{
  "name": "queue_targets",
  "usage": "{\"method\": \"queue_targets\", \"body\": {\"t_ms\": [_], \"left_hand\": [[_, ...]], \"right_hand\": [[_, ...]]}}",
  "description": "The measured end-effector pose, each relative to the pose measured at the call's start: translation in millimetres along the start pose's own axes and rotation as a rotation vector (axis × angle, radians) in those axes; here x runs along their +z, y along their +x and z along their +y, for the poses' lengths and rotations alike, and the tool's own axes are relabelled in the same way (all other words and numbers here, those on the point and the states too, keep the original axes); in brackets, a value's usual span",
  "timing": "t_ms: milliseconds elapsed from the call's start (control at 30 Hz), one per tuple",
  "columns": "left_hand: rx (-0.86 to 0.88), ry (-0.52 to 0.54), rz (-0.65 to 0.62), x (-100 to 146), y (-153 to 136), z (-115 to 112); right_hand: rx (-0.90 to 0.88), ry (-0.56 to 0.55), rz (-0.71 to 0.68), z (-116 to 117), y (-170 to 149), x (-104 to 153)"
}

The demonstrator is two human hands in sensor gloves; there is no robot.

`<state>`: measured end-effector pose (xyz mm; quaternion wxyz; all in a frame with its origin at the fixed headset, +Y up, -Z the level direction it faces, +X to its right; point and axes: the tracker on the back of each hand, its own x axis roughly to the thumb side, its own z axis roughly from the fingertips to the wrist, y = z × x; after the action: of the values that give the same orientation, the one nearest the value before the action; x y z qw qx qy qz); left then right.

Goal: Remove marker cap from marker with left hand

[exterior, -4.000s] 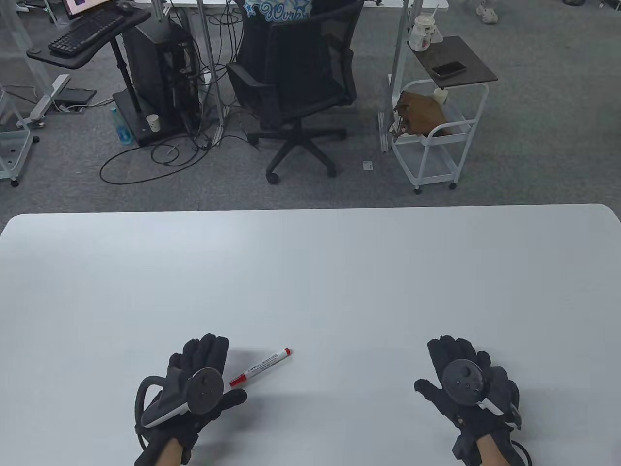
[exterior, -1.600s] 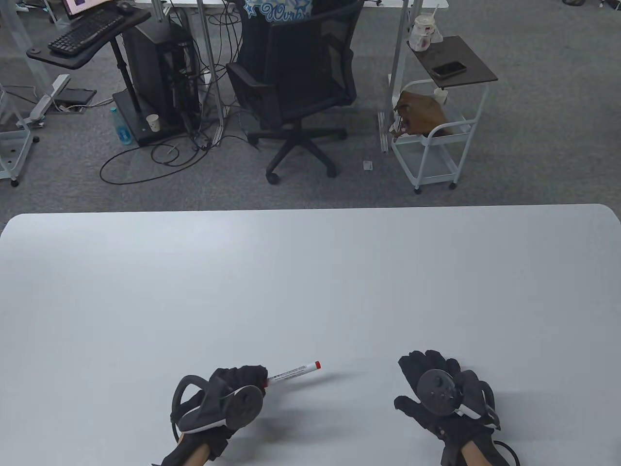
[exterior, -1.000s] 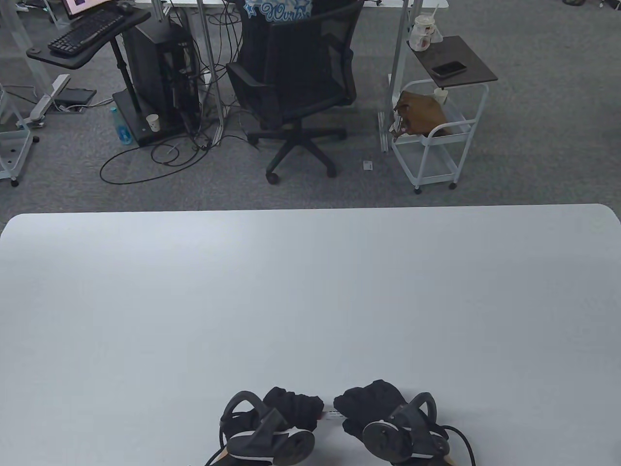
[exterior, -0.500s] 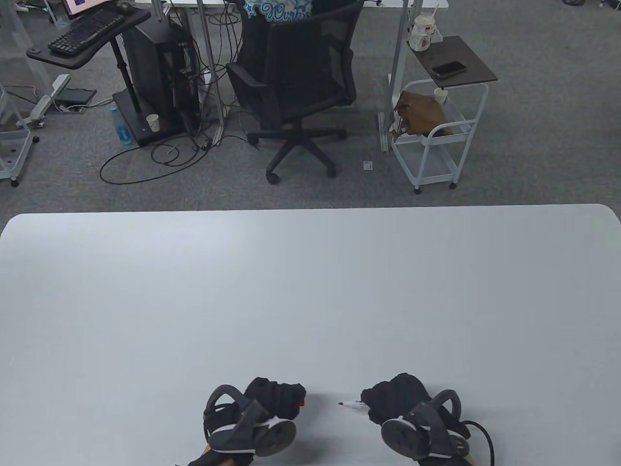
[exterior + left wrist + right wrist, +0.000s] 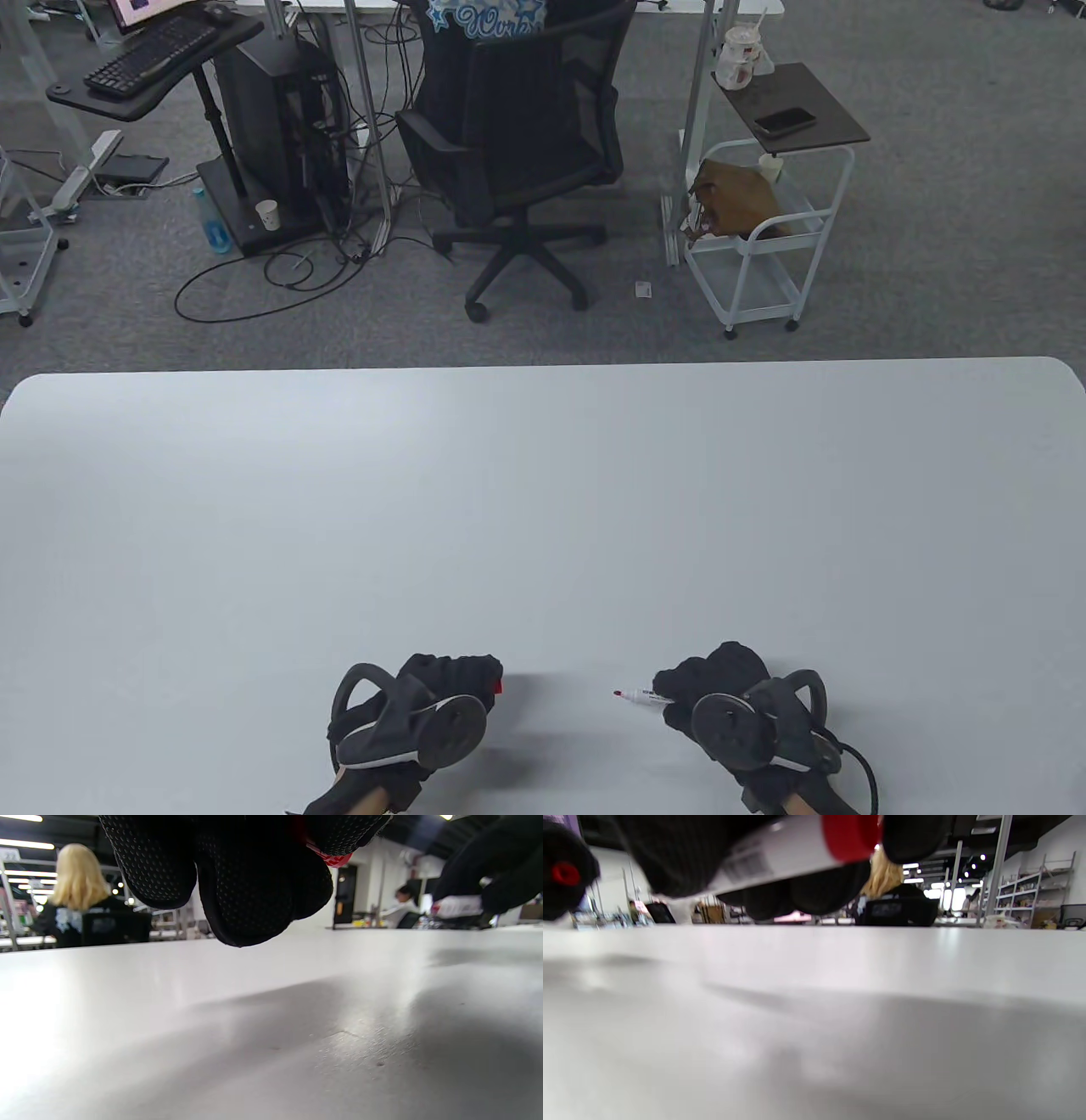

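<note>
White table [image 5: 543, 509] low in the frame — our left hand [image 5: 445, 688] grips the red cap [image 5: 498, 685], our right hand [image 5: 721, 688] grips the marker [image 5: 640, 698]. Both look light, stiff, smooth — squeeze their sides.

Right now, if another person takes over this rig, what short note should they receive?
Left hand: grips the red cap, pulled off the marker.
Right hand: holds the marker by its barrel, the bare red tip pointing toward the left hand.
Both hands are above the near edge of the white table, apart from each other.
Done: cap removed by the left hand.
Left: nothing for this task.
</note>
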<state>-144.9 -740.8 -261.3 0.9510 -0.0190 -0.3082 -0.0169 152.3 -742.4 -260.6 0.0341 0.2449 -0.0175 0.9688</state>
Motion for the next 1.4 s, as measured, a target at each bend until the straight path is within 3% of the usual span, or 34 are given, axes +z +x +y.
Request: {"method": "queue_targets", "body": {"t_ms": [233,333,567,800,1167,1400], "left_hand": [[-0.016,-0.036,0.001,-1.2,1.4,-1.9],[-0.015,-0.042,-0.002,-1.3,2.2,-1.7],[-0.031,-0.048,-0.009,-1.4,4.2,-0.8],[-0.069,-0.068,0.019,-2.5,0.8,-3.8],[-0.116,-0.142,0.079,-5.1,-8.9,-13.9],[-0.113,-0.223,0.088,-9.0,-10.5,-21.5]], "right_hand": [[0.099,0.182,0.036,21.8,6.5,-11.7],[0.115,0.198,0.040,23.3,8.6,-12.2],[0.129,0.193,0.044,21.7,9.2,-10.1],[-0.045,0.041,0.084,-2.0,-13.6,3.0],[-0.154,0.162,0.143,-5.0,-34.1,10.6],[-0.147,0.150,0.129,-4.1,-30.9,10.3]]}}
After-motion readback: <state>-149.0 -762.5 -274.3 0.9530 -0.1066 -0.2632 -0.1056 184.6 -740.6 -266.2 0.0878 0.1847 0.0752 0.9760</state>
